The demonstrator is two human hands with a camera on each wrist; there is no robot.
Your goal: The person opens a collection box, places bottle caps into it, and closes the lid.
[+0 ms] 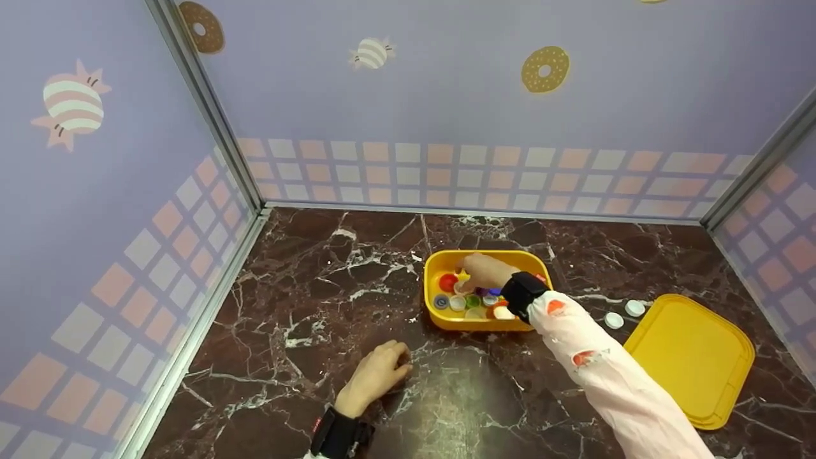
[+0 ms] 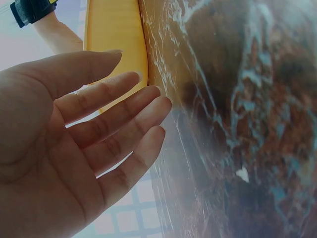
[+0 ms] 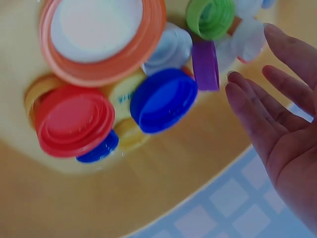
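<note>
A yellow plastic box [image 1: 478,324] stands on the marbled tabletop, holding several bottle caps. My right hand [image 1: 486,271] reaches into it, fingers pointing down and left among the caps. In the right wrist view, that hand's fingers are apart and loosely bent, close to a purple cap [image 3: 205,67] and whitish caps [image 3: 247,39]. A green cap [image 3: 210,17], a blue cap [image 3: 163,101], a red cap [image 3: 74,119] and a large orange cap with a white inside [image 3: 99,29] lie about. My left hand [image 1: 376,373] rests low over the tabletop, its fingers relaxed and holding nothing.
A yellow lid [image 1: 692,357] lies at the right, beside my right sleeve. Two white caps, a nearer one [image 1: 614,320] and a farther one [image 1: 635,308], lie by its upper left edge. Patterned panels [image 1: 408,172] wall the tabletop at back and sides.
</note>
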